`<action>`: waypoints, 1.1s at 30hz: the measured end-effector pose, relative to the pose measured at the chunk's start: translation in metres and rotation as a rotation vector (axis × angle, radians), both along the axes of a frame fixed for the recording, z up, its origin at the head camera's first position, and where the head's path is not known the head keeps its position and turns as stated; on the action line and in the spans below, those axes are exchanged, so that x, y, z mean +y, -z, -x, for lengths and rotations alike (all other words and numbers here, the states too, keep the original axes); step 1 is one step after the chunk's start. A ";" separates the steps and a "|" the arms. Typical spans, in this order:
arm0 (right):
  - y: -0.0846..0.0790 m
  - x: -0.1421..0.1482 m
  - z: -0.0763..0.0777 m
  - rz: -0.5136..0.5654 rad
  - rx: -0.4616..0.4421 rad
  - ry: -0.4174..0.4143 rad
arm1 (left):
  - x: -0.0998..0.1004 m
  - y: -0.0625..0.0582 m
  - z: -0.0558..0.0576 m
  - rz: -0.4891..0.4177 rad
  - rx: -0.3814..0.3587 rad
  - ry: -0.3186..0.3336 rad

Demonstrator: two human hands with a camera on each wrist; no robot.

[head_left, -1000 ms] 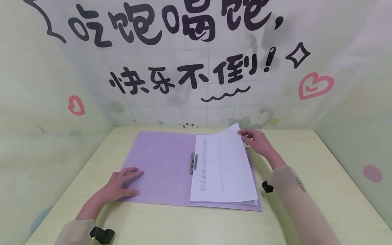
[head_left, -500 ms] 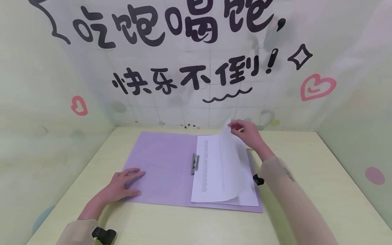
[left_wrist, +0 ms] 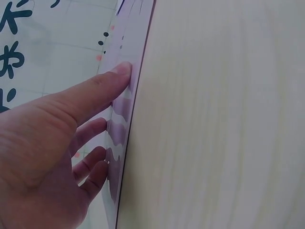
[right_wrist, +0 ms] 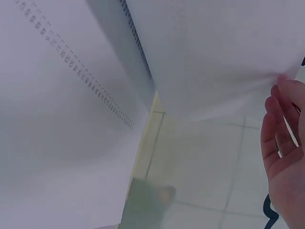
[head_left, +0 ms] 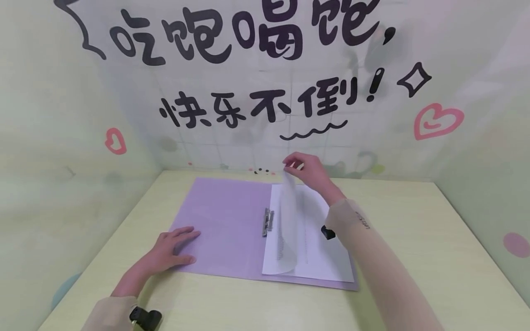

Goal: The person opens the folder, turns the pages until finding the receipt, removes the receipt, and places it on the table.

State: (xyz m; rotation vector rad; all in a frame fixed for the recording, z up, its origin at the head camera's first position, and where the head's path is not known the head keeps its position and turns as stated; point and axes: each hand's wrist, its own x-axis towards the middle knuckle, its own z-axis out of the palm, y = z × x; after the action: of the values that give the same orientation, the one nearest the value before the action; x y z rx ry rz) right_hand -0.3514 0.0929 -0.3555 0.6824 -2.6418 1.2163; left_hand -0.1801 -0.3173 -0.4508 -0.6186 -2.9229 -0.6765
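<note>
A purple folder (head_left: pixel 225 225) lies spread open on the table, with a metal clip (head_left: pixel 268 222) near its spine. Printed pages (head_left: pixel 327 248) rest on its right half. My right hand (head_left: pixel 308 172) pinches the far corner of a lifted sheet (head_left: pixel 289 220), which stands up and curls leftward over the stack. In the right wrist view, thumb and fingertips hold that sheet's edge, with printed columns on the page below. My left hand (head_left: pixel 171 250) rests on the left cover, fingers spread; the left wrist view shows its thumb (left_wrist: pixel 121 71) on the cover near the edge.
The pale wooden table (head_left: pixel 215 303) runs back to a white wall sheet (head_left: pixel 232 151) with large black writing and pink hearts. Side walls enclose it left and right. A small black device (head_left: pixel 146 318) sits at the left wrist, another (head_left: pixel 328 232) at the right.
My right hand has moved left and up, carrying the sheet's corner from the right side toward the spine, so the page below shows. My left hand has stayed on the cover.
</note>
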 end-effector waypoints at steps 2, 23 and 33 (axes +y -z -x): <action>-0.002 -0.005 0.001 0.001 0.007 -0.014 | 0.000 0.001 0.000 -0.002 -0.002 -0.001; 0.001 -0.087 0.007 -0.137 0.071 -0.154 | -0.003 0.004 0.000 -0.020 0.017 -0.001; 0.004 -0.117 -0.004 -0.300 0.001 -0.183 | -0.003 0.003 -0.002 -0.013 -0.040 -0.011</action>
State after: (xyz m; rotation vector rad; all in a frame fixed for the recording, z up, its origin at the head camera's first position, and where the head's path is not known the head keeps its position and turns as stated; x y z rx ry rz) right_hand -0.3473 -0.0241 -0.3596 0.9906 -2.8426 0.8604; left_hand -0.1782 -0.3206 -0.4537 -0.5942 -2.9539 -0.7138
